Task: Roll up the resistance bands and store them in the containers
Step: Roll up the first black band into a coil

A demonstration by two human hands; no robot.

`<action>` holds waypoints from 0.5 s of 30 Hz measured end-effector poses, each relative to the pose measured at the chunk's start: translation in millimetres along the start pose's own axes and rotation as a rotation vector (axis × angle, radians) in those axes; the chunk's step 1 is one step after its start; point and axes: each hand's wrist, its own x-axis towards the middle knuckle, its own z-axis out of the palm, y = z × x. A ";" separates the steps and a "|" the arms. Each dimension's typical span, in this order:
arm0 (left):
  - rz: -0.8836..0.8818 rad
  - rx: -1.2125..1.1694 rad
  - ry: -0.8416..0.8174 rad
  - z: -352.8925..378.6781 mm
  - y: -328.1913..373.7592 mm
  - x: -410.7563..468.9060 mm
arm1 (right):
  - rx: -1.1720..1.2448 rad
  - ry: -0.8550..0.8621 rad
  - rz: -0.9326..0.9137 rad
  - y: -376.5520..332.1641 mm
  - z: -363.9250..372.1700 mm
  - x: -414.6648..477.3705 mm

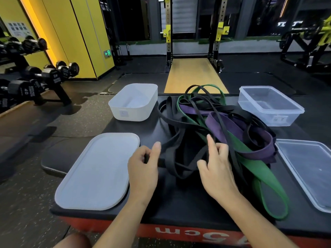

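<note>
Bands: a tangled heap of black, purple and green flat rubber resistance bands (223, 126) is piled mid-desk on the black padded desk (179, 199), between two open containers.
Left hand: the left hand (143, 169) is closed round a black strand (162, 161) at the heap's near left edge, fingers curled.
Right hand: the right hand (218, 174) is laid on the black strands, index stretched out, other fingers bent; whether anything is pinched cannot be told.
Containers: a white opaque plastic tub (132, 113) is set far left, a clear rectangular plastic container (259, 111) far right.
Lids: a white rounded lid (96, 170) is laid near left, a clear lid (308, 172) near right.
Background: a dumbbell rack (35, 81) is seen at the left.
</note>
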 end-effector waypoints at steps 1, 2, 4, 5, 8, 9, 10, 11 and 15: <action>0.023 -0.014 -0.009 -0.5 2.2 -1.6 | 0.023 0.028 0.013 0.1 -0.4 0.6; 0.055 -0.033 -0.044 -0.4 2.4 -3.1 | 0.034 0.035 0.014 1.5 -0.7 0.7; 0.114 -0.114 -0.143 -2.3 3.2 -7.2 | 0.044 -0.013 -0.053 3.7 -2.4 -0.3; 0.135 -0.174 -0.189 -3.8 2.9 -8.7 | 0.080 -0.054 -0.105 3.9 -3.8 -1.6; 0.050 -0.344 -0.268 -8.7 2.3 -6.1 | 0.253 -0.163 -0.233 3.0 -7.9 -5.7; -0.012 -0.373 -0.255 -9.2 2.3 -3.9 | 0.289 -0.182 -0.255 3.0 -7.9 -7.2; -0.060 -0.373 -0.222 -8.5 0.5 -1.7 | 0.324 -0.189 -0.260 3.0 -7.5 -8.1; -0.077 -0.326 -0.176 -7.1 0.7 -0.5 | 0.360 -0.185 -0.245 3.4 -7.2 -8.7; 0.061 -0.012 -0.127 -3.1 -0.3 -2.6 | 0.330 -0.185 -0.147 1.8 -6.5 -4.2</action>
